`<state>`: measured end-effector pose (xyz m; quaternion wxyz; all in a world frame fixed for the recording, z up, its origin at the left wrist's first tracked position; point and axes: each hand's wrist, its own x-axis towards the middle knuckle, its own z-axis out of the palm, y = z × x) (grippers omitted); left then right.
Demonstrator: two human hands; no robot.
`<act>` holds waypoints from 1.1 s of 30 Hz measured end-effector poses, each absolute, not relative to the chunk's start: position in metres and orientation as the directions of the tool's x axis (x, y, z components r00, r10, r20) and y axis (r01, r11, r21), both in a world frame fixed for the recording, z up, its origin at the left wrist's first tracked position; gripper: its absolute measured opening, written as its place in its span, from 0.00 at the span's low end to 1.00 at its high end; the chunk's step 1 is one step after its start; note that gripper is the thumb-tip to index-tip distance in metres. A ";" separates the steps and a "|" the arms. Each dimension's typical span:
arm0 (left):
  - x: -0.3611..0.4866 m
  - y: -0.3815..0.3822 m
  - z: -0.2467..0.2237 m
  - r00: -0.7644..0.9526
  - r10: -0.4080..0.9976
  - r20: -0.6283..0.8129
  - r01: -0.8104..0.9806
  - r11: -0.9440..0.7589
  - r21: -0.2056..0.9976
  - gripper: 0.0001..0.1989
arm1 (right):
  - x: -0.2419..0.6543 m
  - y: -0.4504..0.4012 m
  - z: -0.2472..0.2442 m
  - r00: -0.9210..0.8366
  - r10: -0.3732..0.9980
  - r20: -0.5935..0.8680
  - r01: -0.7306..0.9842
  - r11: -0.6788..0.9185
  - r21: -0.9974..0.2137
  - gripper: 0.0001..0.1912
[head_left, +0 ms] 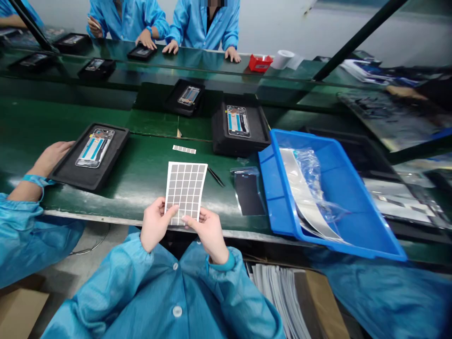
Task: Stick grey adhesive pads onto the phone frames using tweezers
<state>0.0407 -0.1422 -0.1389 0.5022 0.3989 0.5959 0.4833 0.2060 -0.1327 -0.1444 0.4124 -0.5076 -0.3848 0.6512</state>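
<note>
Plainly grasping a white sheet of grey squares point(187, 186) by its lower end — with the left hand point(154, 225) at the lower left, the right hand point(209, 231) at the lower right, both thumbs on the gridded face and curled fingers behind. Held tilted over the front edge of the green workbench point(144, 174), near the slim black tool point(216, 177). Cannot tell whether the squares carry any print. Beyond, flat on the bench, a short strip point(184, 149) of similar grey squares.

To the left, on a black tray point(88, 177), an opened phone frame point(95, 148) with blue strips; at the tray's left edge, another person's hand point(54, 157). Too small to read, any marking on that frame. To the right, a dark pouch with clear borders point(249, 193), just beside the blue bin point(277, 202) with silvery strips point(300, 188) and crumpled clear plastic point(310, 167) inside. Farther back, stacked black trays point(226, 143) under a second phone frame point(238, 121). Across the line, beside a white roll point(282, 59), a red box point(260, 61) with a pale front label point(261, 67) — illegible at this size.
</note>
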 end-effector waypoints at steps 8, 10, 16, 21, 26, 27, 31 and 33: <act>0.023 -0.130 -0.135 0.114 0.915 -0.388 -0.046 0.395 0.918 0.23 | 0.204 -0.121 -0.147 -0.048 0.937 -0.345 -0.147 -0.348 -0.926 0.20; 0.023 -0.128 -0.136 0.089 0.916 -0.391 -0.047 0.396 0.917 0.21 | 0.205 -0.121 -0.147 -0.079 0.942 -0.327 -0.128 -0.335 -0.934 0.22; 0.025 -0.124 -0.138 0.048 0.924 -0.380 -0.041 0.382 0.923 0.18 | 0.207 -0.119 -0.147 -0.104 0.940 -0.324 -0.101 -0.334 -0.937 0.23; 0.021 -0.121 -0.135 0.125 0.926 -0.356 -0.053 0.365 0.930 0.22 | 0.203 -0.119 -0.149 -0.062 0.942 -0.331 -0.137 -0.336 -0.932 0.24; 0.021 -0.120 -0.134 0.106 0.934 -0.342 -0.044 0.348 0.936 0.20 | 0.201 -0.119 -0.152 -0.098 0.955 -0.280 -0.154 -0.292 -0.944 0.27; 0.021 -0.120 -0.134 0.099 0.936 -0.337 -0.045 0.343 0.938 0.20 | 0.201 -0.119 -0.153 -0.108 0.957 -0.270 -0.158 -0.285 -0.945 0.27; 0.023 -0.122 -0.136 0.089 0.943 -0.320 -0.068 0.326 0.943 0.22 | 0.199 -0.119 -0.154 -0.121 0.955 -0.270 -0.178 -0.288 -0.941 0.27; 0.022 -0.123 -0.136 0.095 0.942 -0.322 -0.082 0.329 0.941 0.23 | 0.199 -0.119 -0.154 -0.134 0.951 -0.278 -0.203 -0.301 -0.932 0.28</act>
